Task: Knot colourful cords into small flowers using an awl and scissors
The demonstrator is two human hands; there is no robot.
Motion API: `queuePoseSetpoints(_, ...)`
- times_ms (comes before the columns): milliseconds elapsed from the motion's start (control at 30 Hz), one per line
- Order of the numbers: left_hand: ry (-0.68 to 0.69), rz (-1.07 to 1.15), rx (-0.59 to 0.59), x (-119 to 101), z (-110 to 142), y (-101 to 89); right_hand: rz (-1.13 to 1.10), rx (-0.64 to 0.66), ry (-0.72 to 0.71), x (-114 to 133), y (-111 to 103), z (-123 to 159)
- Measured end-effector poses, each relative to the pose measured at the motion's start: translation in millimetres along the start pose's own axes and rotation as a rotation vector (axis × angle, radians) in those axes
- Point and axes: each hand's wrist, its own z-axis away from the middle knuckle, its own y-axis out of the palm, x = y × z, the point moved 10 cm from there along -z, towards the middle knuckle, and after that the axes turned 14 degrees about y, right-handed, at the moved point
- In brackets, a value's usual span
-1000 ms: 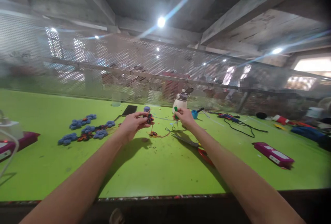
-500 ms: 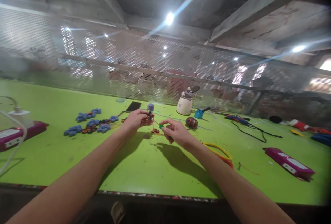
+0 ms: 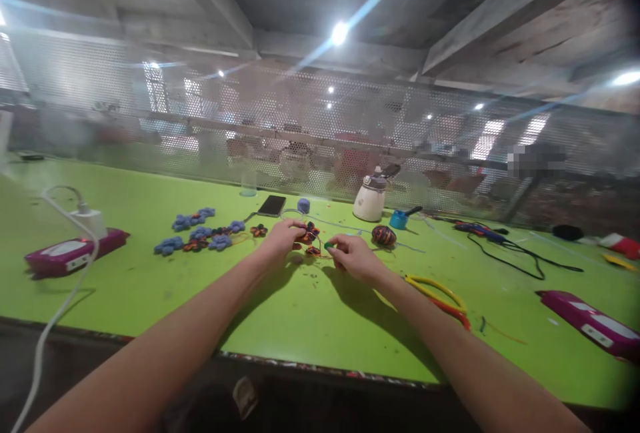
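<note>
My left hand (image 3: pixel 284 238) is closed on a small dark-and-orange crochet flower (image 3: pixel 311 230), with the fingertips around its left side. My right hand (image 3: pixel 356 256) is just to the right, its fingers pinched on a green-handled crochet hook (image 3: pixel 328 245), mostly hidden by the fingers. Below the held flower is another bit of orange and dark yarn work (image 3: pixel 313 251), with a strand running near the right fingers. To the left lie blue crochet flowers (image 3: pixel 170 245) and a loose dark-orange flower (image 3: pixel 259 231). A multicoloured yarn ball (image 3: pixel 384 236) rests beyond my right hand.
Yellow-and-red-handled scissors (image 3: pixel 440 296) lie by my right forearm. Purple power strips (image 3: pixel 75 253) sit at both sides, the left one with a white cable. A phone (image 3: pixel 273 205), white jug (image 3: pixel 369 203), blue pot (image 3: pixel 399 219) and black cords (image 3: pixel 520 253) are farther back.
The camera view has shifted, so the table items appear farther right. More of the flower in my left hand shows, and a loose flower behind that hand is now visible. Both hands keep their grips.
</note>
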Motion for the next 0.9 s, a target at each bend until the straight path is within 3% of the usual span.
queuePoseSetpoints(233,-0.050,0.017,-0.003,4.1,4.2,-0.9,0.161,-0.038,-0.021,1.2,-1.0,1.0)
queuePoseSetpoints(500,-0.139,0.028,0.028,24.0,6.8,5.7,0.296,-0.068,-0.058,2.6,3.7,3.8)
queuePoseSetpoints(900,-0.149,0.143,0.043,18.3,6.8,3.1,0.348,-0.105,-0.061,6.4,0.2,3.2)
